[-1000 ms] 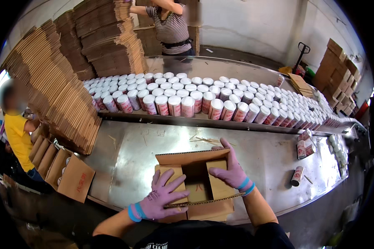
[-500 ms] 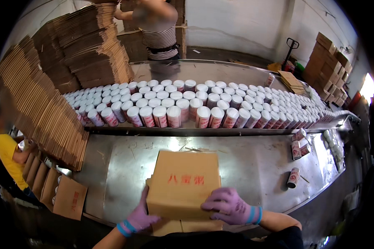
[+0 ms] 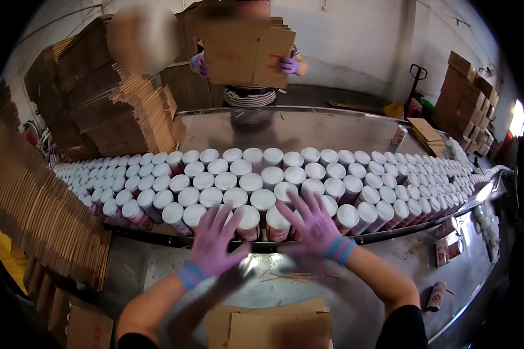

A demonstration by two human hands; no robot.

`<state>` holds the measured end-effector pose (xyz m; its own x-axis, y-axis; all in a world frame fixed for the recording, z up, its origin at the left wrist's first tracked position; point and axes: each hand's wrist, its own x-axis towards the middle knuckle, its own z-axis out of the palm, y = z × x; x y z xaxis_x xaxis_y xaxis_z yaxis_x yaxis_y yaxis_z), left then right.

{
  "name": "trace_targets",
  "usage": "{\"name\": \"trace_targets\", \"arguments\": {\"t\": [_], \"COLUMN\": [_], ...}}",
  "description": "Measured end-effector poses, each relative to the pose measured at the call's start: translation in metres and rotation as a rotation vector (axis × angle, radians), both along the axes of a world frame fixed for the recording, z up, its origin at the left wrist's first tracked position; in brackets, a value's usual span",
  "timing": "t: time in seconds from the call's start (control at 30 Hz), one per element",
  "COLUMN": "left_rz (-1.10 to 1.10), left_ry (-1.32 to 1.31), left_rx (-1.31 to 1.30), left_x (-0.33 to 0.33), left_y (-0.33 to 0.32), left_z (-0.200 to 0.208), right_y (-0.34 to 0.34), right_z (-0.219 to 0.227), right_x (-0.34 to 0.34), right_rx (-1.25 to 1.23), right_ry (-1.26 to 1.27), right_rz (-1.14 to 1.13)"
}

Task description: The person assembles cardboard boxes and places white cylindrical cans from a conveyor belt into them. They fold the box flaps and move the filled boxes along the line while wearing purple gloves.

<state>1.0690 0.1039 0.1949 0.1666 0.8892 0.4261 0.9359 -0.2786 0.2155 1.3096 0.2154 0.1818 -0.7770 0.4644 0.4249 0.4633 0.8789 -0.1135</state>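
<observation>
Both my hands wear purple gloves with blue cuffs. My left hand [image 3: 215, 241] is spread at the front edge of a long mass of white-topped cans [image 3: 251, 182], its fingers over the front row. Level with it, my right hand [image 3: 311, 224] is also spread, fingertips over the front cans. Neither hand grips a can; whether the fingertips touch the lids I cannot tell. Below my arms, on the metal table [image 3: 384, 267], lies a cardboard box [image 3: 273, 326], cut off by the lower edge.
Tall stacks of flattened cardboard [image 3: 46, 215] stand at the left. Across the conveyor a person in purple gloves holds a cardboard sheet [image 3: 247, 55]. Loose cans [image 3: 436, 296] lie at the table's right. Stacked cartons [image 3: 463, 107] and a pallet jack [image 3: 414, 87] are at the back right.
My hands have left the printed box and reached forward to the cans, opening out. My view has tilted upward. The person opposite now holds a cardboard sheet up in front.
</observation>
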Motion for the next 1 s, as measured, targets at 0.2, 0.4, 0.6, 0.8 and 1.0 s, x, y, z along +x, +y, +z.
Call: {"name": "trace_targets", "arguments": {"t": [0.2, 0.4, 0.6, 0.8, 1.0], "left_rz": [0.022, -0.154, -0.53, -0.47, -0.051], "left_ry": [0.554, 0.207, -0.118, -0.044, 0.366], "left_rx": [0.129, -0.003, -1.403, -1.263, -0.093], "left_x": [0.05, 0.039, 0.059, 0.061, 0.087], "left_y": [0.068, 0.0, -0.019, 0.003, 0.086], "left_z": [-0.074, -0.015, -0.014, 0.003, -0.032], "right_y": [0.021, -0.03, -0.089, -0.061, 0.042], "right_z": [-0.04, -0.005, -0.035, 0.002, -0.014], "right_x": [-0.004, 0.009, 0.047, 0.039, 0.035], "right_rx": [0.078, 0.038, -1.569, -1.014, 0.139], "right_ry": [-0.199, -0.08, -0.375, -0.534, -0.323], "right_rz": [-0.069, 0.14, 0.395, 0.216, -0.196]}}
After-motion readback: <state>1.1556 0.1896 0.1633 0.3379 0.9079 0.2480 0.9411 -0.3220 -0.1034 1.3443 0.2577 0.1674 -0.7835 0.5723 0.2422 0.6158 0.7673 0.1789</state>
